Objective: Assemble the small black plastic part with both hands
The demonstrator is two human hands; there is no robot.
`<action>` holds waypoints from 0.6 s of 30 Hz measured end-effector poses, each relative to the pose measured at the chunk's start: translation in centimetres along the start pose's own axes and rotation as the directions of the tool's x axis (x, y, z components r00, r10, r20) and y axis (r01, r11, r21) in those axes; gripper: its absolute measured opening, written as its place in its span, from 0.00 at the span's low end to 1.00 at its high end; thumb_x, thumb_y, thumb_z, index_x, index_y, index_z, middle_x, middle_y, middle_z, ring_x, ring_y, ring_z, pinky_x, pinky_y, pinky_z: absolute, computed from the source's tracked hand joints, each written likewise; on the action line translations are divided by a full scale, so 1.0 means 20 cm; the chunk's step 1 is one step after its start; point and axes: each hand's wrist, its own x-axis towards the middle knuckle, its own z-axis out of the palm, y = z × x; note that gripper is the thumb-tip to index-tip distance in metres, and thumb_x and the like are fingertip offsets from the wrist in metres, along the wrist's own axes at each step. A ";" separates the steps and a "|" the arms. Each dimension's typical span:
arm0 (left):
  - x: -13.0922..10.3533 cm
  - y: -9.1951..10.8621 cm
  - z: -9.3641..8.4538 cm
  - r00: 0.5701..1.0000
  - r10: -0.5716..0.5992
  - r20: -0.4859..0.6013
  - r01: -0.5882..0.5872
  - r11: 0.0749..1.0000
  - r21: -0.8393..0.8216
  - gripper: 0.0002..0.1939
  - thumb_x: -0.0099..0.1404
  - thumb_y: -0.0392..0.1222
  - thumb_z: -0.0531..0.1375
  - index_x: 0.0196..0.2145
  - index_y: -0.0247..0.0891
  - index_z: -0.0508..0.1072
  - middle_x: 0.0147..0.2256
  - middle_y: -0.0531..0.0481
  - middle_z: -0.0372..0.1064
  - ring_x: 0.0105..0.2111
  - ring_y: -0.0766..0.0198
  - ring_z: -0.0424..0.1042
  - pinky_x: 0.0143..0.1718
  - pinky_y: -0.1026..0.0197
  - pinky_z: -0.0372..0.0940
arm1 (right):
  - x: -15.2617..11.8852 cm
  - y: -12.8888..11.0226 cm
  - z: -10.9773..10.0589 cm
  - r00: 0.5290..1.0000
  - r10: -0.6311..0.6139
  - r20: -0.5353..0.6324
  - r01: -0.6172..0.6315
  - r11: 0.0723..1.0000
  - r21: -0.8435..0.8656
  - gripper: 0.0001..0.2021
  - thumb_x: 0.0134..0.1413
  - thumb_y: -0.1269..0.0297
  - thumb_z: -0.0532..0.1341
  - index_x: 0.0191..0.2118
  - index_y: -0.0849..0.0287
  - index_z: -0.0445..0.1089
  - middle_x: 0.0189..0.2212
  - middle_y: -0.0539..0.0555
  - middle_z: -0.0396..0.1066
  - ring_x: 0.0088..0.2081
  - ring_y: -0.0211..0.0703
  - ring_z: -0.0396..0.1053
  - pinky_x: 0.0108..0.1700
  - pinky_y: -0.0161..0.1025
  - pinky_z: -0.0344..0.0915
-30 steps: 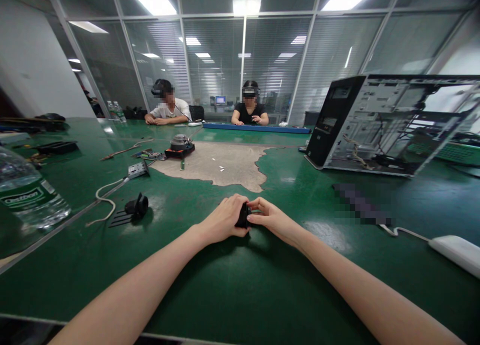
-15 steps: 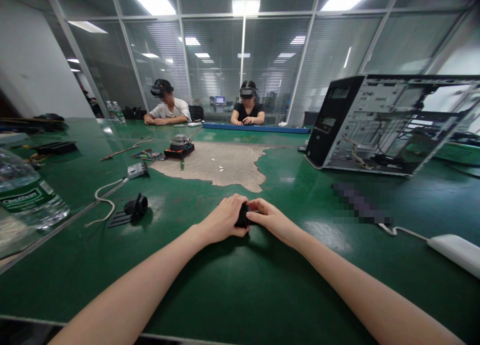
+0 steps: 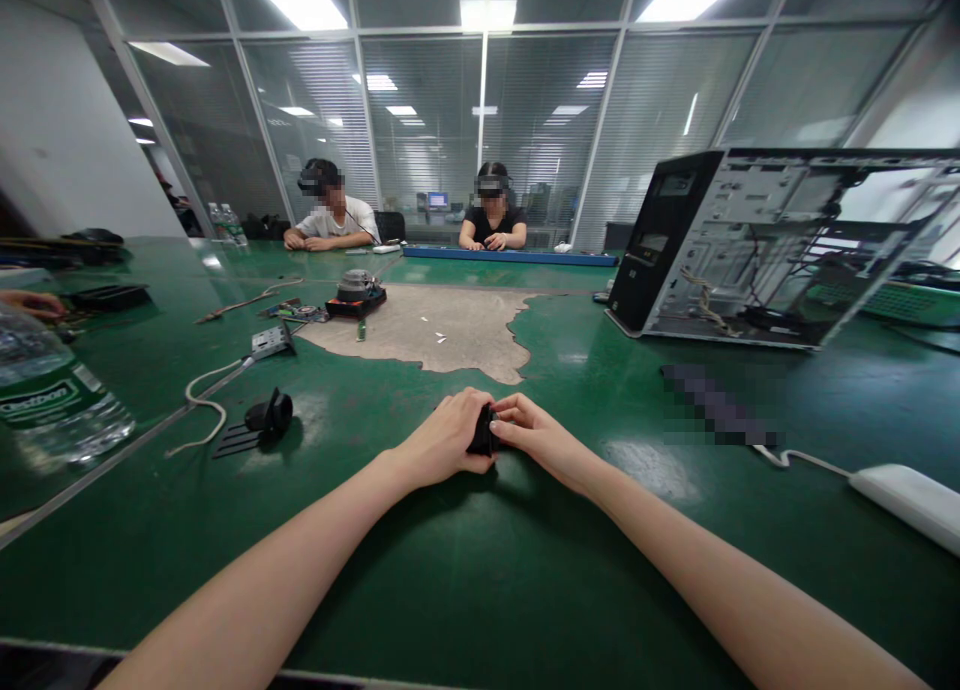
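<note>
Low over the green table [image 3: 480, 590], in the middle of the view, my left hand [image 3: 452, 435] is wrapped round a small black part [image 3: 482, 432]. My right hand [image 3: 524, 426] pinches the same part from its right side, with thumb and fingers close together. The fingers hide much of the part, so its shape is hard to tell. To the left, a black round piece with flat prongs [image 3: 270, 412] lies on the table, apart from both hands.
An open computer case [image 3: 660, 260] stands at the right, near a white power strip [image 3: 904, 500]. A water bottle [image 3: 56, 395] and a white cable [image 3: 217, 410] are at the left. Two people sit across the table. Another person's hand [image 3: 34, 303] shows at the left edge.
Another person's hand has come into view at the left edge, behind the bottle. The whole view has shifted slightly. My hands keep nearly the same hold on the black part.
</note>
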 end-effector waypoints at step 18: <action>0.00 0.00 0.01 1.000 -0.003 -0.004 0.003 1.000 0.003 0.26 0.49 0.41 0.60 0.44 0.36 0.54 0.40 0.45 0.58 0.39 0.56 0.61 0.39 0.55 0.58 | -0.01 -0.01 0.00 1.000 0.006 -0.014 -0.006 1.000 -0.011 0.13 0.43 0.62 0.62 0.37 0.58 0.63 0.35 0.51 0.66 0.39 0.40 0.64 0.43 0.42 0.59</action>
